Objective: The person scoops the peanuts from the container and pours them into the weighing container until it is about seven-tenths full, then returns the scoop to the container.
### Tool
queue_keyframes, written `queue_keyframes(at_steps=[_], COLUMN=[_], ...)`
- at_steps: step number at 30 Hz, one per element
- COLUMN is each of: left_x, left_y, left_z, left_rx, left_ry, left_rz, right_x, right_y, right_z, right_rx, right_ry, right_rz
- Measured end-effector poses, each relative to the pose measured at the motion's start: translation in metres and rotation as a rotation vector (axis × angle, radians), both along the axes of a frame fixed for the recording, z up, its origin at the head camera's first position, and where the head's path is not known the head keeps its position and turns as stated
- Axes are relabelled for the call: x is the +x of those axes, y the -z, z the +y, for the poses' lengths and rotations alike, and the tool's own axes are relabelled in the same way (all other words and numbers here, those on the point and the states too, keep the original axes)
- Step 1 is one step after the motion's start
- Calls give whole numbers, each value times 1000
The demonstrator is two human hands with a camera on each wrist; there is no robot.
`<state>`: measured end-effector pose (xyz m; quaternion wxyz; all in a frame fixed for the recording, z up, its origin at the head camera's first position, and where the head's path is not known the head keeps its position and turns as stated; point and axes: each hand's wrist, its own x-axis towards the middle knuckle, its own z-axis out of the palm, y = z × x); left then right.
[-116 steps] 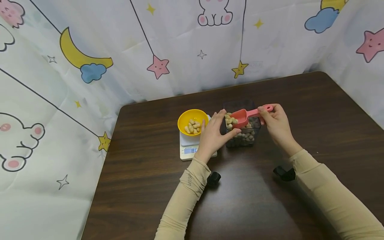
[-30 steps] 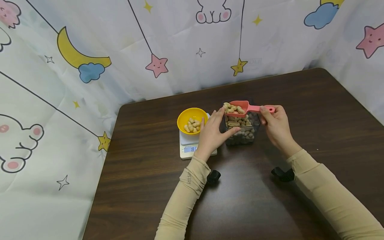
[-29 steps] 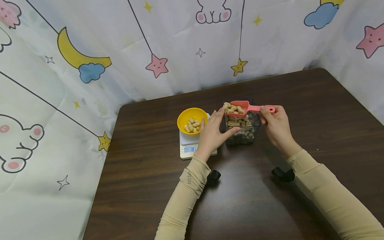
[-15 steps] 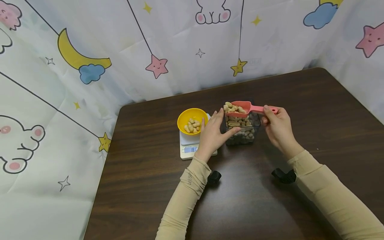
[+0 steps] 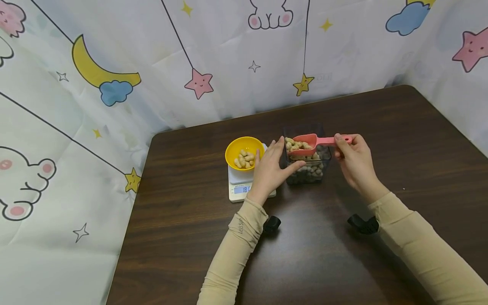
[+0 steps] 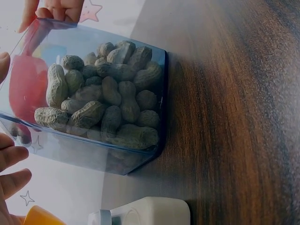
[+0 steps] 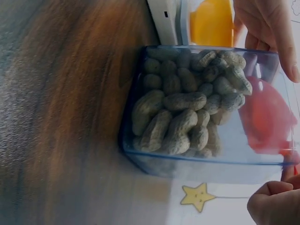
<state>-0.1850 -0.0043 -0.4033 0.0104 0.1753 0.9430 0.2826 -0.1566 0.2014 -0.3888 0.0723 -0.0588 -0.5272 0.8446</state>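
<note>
My right hand [image 5: 354,163] pinches the handle of a pink-red scoop [image 5: 325,141] between thumb and fingers. Peanuts [image 5: 298,146] lie in the scoop, which sits low within the top of a clear plastic container [image 5: 305,180]. More peanuts [image 6: 110,89] fill the container's lower part. At the container's left side is my left hand [image 5: 268,169], fingers extended along the rim and thumb stretched across the front. A yellow bowl [image 5: 244,144] holding several peanuts stands on a white kitchen scale [image 5: 238,178], just left of that hand. My left hand hides part of the scale.
All of this stands on a dark brown wooden table [image 5: 183,220]. Behind it hangs a white curtain [image 5: 228,51] printed with cartoons. Black wrist gear [image 5: 271,225] shows beside the left sleeve, and another black piece [image 5: 364,224] beside the right one.
The scoop first digs among the peanuts, then is raised with a load at the container's top. Since half a second ago it has dipped slightly back in. The left hand stays put.
</note>
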Motion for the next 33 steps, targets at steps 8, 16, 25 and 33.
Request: queue_keyframes(at_steps=[8, 16, 25, 33], left_x=[0, 1, 1, 1], left_y=[0, -1, 0, -1], left_z=[1, 1, 0, 0], left_rx=[2, 0, 1, 3], left_ry=[3, -3, -3, -6], left_rz=[1, 0, 3, -11], right_x=[-1, -4, -3, -1], right_y=[7, -4, -6, -8], right_z=[3, 8, 13, 16], right_rx=[26, 77, -3, -64], right_ry=[25, -9, -38, -66], right_rz=[30, -47, -148, -222])
